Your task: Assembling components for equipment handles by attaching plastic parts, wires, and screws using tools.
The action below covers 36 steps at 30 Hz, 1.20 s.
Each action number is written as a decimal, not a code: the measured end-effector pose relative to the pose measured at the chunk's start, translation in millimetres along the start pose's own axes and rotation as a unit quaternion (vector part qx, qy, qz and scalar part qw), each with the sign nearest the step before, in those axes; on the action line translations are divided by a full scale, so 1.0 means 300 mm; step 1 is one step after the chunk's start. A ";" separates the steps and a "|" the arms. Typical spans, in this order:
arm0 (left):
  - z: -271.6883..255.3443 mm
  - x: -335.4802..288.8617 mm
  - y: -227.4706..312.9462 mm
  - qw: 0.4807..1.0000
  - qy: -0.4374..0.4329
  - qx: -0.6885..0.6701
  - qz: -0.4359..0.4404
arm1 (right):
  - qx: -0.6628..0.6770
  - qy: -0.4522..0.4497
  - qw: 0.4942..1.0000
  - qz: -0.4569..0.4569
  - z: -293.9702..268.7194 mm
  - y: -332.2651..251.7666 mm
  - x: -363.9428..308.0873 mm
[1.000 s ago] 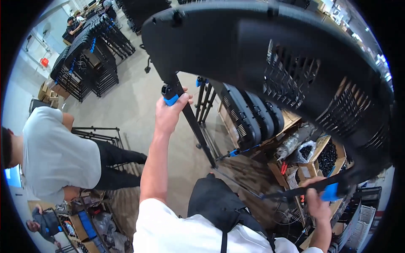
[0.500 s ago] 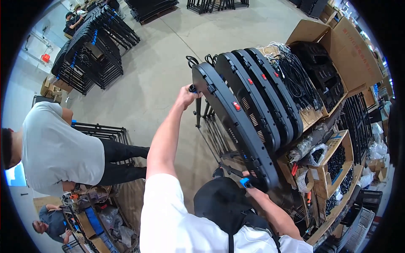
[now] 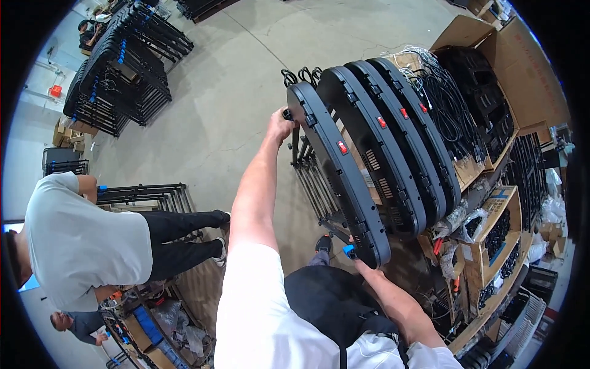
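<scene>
Swung round from the broadside pose of a second ago, the black panel (image 3: 337, 169) now stands on its narrow edge, just beside a row of three similar panels (image 3: 393, 144); its red switch (image 3: 342, 147) faces up. Both hands hold it, one at each end; the left hand (image 3: 281, 127) has its fingers curled round a black fitting (image 3: 287, 114) at the far end; the right hand (image 3: 367, 270) grips the near end beside a blue clamp (image 3: 349, 251) (most of its fingers are hidden behind the panel, so their exact curl cannot be told). Right of the row lie coiled black cables (image 3: 447, 104) and an open cardboard box (image 3: 530, 80); nearer, a wooden bin (image 3: 472, 253) holds small black parts (image 3: 499, 234); at left, a co-worker in a pale shirt (image 3: 86, 240) stands near dark metal frames (image 3: 144, 194).
</scene>
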<state>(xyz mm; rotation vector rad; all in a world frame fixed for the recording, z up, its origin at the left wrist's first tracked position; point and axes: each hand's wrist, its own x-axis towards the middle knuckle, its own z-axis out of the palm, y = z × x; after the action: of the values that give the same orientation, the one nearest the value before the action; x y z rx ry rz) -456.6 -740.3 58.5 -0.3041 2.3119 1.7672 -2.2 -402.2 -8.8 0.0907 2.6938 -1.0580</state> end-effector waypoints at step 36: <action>0.423 -1.331 -1.004 0.639 -0.597 0.486 0.012 | 0.208 0.092 0.746 0.626 -0.145 0.379 -1.489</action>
<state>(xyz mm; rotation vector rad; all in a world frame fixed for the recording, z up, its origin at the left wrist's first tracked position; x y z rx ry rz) 18.4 -682.0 -134.5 0.8276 1.7074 0.1517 438.0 -275.0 58.2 1.8176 1.6689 -1.0546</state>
